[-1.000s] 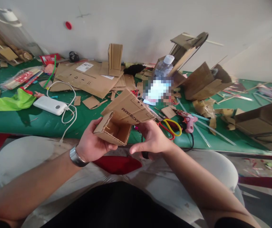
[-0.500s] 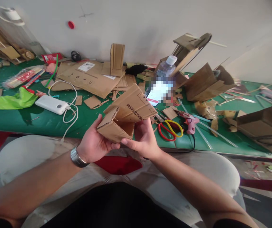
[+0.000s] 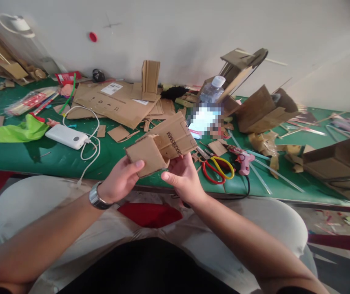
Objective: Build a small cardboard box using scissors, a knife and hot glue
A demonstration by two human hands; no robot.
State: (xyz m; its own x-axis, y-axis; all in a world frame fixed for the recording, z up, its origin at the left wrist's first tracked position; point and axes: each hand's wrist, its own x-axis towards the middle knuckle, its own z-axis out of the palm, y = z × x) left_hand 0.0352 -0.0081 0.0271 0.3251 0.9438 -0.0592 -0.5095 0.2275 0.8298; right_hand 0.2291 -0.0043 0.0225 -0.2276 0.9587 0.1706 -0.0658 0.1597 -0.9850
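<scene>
A small cardboard box [image 3: 149, 156] with a tall flap [image 3: 175, 136] printed with black lettering is tilted above the near edge of the green table. My left hand [image 3: 122, 177] grips its left side, the thumb pressed on the plain front face and the fingers underneath. My right hand [image 3: 187, 177] is at the lower right of the box. Its thumb is stretched out, away from the front face, while its fingertips are close against the flap's lower edge, partly hidden.
Scissors [image 3: 216, 169] with red and yellow handles lie right of my hands, beside a pink glue gun [image 3: 242, 159]. A white power bank [image 3: 66, 136] with a cable lies left. Behind are flat cardboard [image 3: 110, 102], a lit phone [image 3: 205, 120] and a bottle [image 3: 213, 90]. Cardboard structures [image 3: 263, 108] stand right.
The box has turned so its plain front face shows more and its opening less. My left thumb has moved onto that face. My right thumb has come off the box.
</scene>
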